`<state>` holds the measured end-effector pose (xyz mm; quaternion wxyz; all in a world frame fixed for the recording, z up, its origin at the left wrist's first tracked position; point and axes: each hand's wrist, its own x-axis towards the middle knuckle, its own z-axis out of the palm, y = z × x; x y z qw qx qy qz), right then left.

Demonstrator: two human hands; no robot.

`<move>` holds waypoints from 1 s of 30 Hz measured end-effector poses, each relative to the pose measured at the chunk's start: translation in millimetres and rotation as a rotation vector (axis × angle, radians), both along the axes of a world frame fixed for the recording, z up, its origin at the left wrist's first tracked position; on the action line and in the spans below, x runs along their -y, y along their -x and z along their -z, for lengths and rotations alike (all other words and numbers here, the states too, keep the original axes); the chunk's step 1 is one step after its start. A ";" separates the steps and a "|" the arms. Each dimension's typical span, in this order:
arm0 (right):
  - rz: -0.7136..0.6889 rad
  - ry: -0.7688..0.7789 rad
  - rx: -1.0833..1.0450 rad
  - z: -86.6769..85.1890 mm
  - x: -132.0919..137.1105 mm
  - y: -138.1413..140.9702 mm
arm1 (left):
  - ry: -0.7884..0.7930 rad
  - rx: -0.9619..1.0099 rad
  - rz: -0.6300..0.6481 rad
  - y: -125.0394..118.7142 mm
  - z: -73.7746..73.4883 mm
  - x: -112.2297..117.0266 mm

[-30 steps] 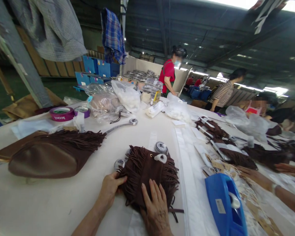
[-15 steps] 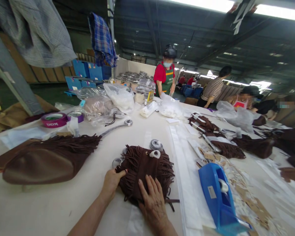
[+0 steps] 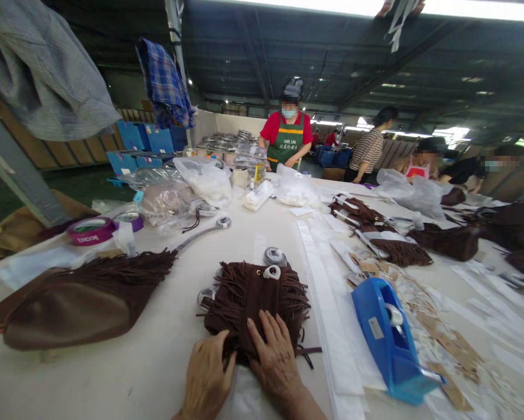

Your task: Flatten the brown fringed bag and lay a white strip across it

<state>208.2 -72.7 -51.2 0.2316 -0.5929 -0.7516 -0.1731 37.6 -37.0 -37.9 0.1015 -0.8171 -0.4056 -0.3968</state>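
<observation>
A dark brown fringed bag [image 3: 262,294] lies flat on the white table in front of me. It has a smooth centre strip with a small metal eyelet and a white-wrapped piece near the top. My right hand [image 3: 273,353] rests flat on its lower middle, fingers stretched out. At the bag's lower left edge, my left hand [image 3: 209,370] pinches the edge between thumb and fingers; the exact fold it grips is partly hidden. Wrapped grey coils [image 3: 274,256] stick out at the bag's top and left side.
To the left lies a larger brown fringed bag [image 3: 76,303], with purple tape rolls [image 3: 91,231] behind. A blue tape dispenser [image 3: 386,338] stands at right beside white sheets [image 3: 320,291] and tags. More brown bags [image 3: 445,239] lie beyond. A person in a green apron [image 3: 288,137] stands opposite.
My left hand has moved down the bag's left side to its lower left edge. My right hand stays on the bag. A co-worker's hand at the right has left view.
</observation>
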 end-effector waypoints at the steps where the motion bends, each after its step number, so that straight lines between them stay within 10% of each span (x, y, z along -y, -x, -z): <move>1: -0.001 0.009 -0.003 -0.4 0.3 0.4 | -0.006 -0.002 -0.004 -0.5 1.7 -3.4; 11: 0.002 0.076 -0.068 -4.9 3.1 3.0 | -0.011 -0.267 -0.212 76.0 -54.2 -50.1; 15: 0.011 0.091 -0.072 -9.6 1.4 6.3 | -0.051 -0.349 0.314 13.2 -71.3 -40.0; 19: 0.004 0.122 -0.075 -23.2 4.7 1.9 | 0.084 -0.523 0.569 -36.4 -46.2 -45.5; 24: 0.100 -0.022 -0.174 -25.5 37.3 -29.7 | 0.044 -0.545 0.604 -32.4 -10.5 -64.5; 30: 0.382 -0.013 -0.948 -4.0 53.3 -48.6 | 0.040 -0.533 0.610 -27.5 -3.3 -68.4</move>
